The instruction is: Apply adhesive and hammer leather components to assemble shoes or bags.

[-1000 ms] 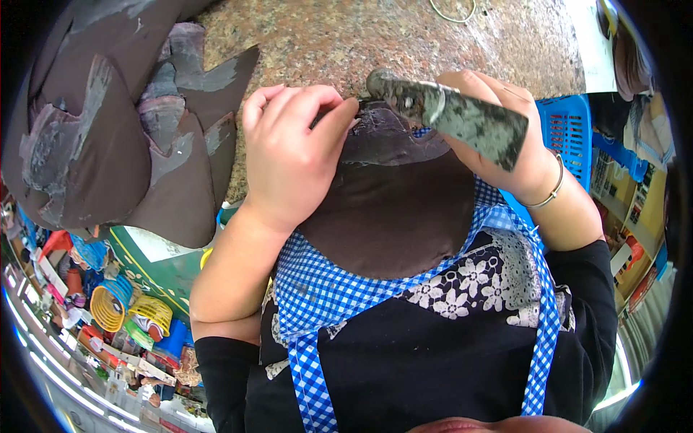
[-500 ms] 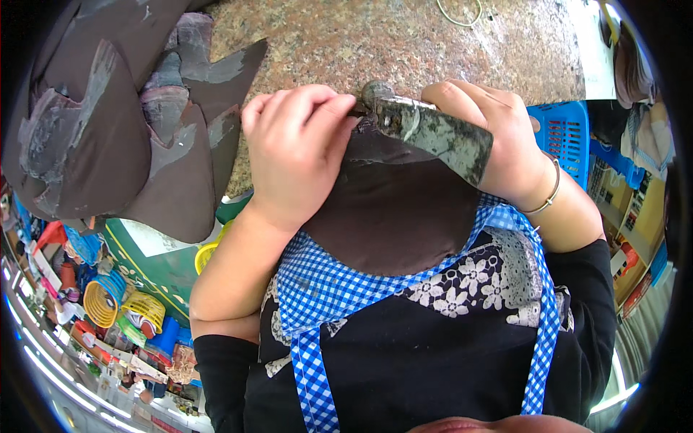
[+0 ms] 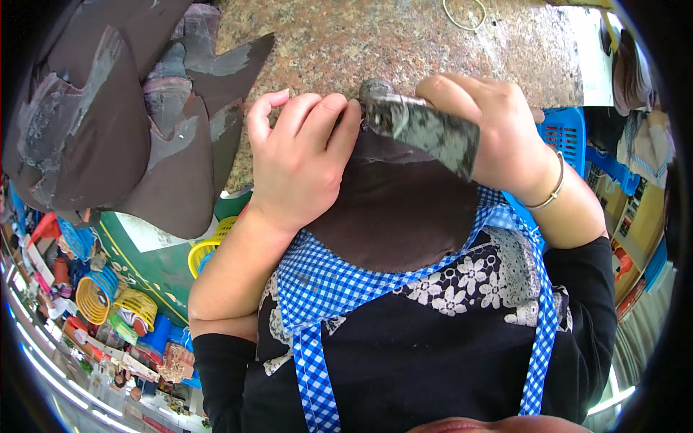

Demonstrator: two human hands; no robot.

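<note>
A dark brown leather-like piece [image 3: 408, 213] with a rounded near edge lies over the front of the worktop and against my checked apron. My left hand [image 3: 299, 155] bends its fingers down at the far left edge of this piece, little finger lifted. My right hand [image 3: 498, 133] is closed round a hammer, whose handle is hidden behind the head and fingers. The stained hammer head [image 3: 433, 133] has a round face at its far left end, close beside my left fingertips, and a long flat tail slanting toward me.
Overlapping dark brown cut pieces [image 3: 173, 144] with greyish edges are piled at the left. Beneath everything is a speckled stone worktop [image 3: 310, 43], with a thin pale loop [image 3: 465, 22] at its far side. A blue basket [image 3: 564, 137] stands right, a yellow one [image 3: 206, 249] lower left.
My left fingers have loosened and spread a little at the piece's edge. The hammer has tilted slightly and shifted a little left along with my right hand.
</note>
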